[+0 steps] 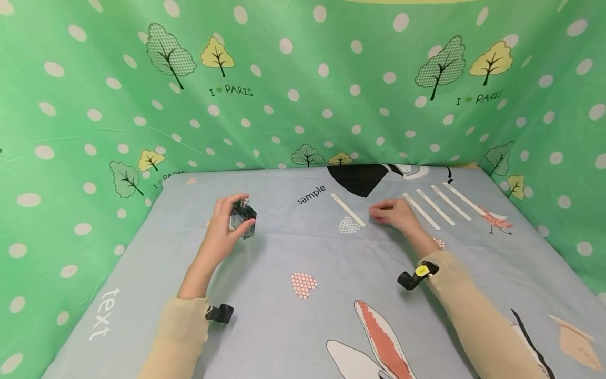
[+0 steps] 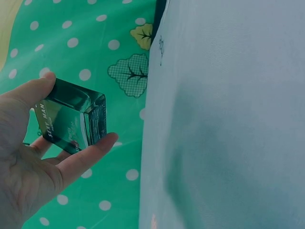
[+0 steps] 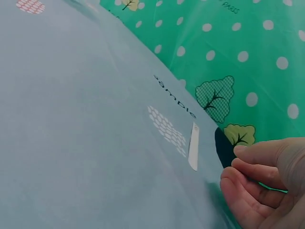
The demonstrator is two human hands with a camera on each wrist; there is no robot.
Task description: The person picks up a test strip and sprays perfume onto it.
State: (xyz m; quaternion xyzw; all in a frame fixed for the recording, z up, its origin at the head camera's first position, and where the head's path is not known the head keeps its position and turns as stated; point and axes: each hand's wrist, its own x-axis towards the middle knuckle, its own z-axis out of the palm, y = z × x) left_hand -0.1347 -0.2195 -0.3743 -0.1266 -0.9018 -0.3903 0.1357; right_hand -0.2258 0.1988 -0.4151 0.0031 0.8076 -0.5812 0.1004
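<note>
My left hand (image 1: 220, 228) grips a dark green glass perfume bottle (image 1: 244, 220) between thumb and fingers, above the cloth. Its metal spray neck points up in the head view. White lettering shows through the glass of the bottle (image 2: 66, 117) in the left wrist view. A single white paper test strip (image 1: 347, 210) lies flat in the middle of the table, its lower end over a printed heart. Just right of that strip is my right hand (image 1: 396, 213), fingers loosely bent. Nothing shows between the fingertips (image 3: 229, 187) in the right wrist view.
Several more white test strips (image 1: 428, 210) lie slanted in a row to the right of my right hand. The table wears a grey-blue printed cloth (image 1: 265, 326). A green dotted curtain (image 1: 303, 68) hangs behind and at both sides of the table.
</note>
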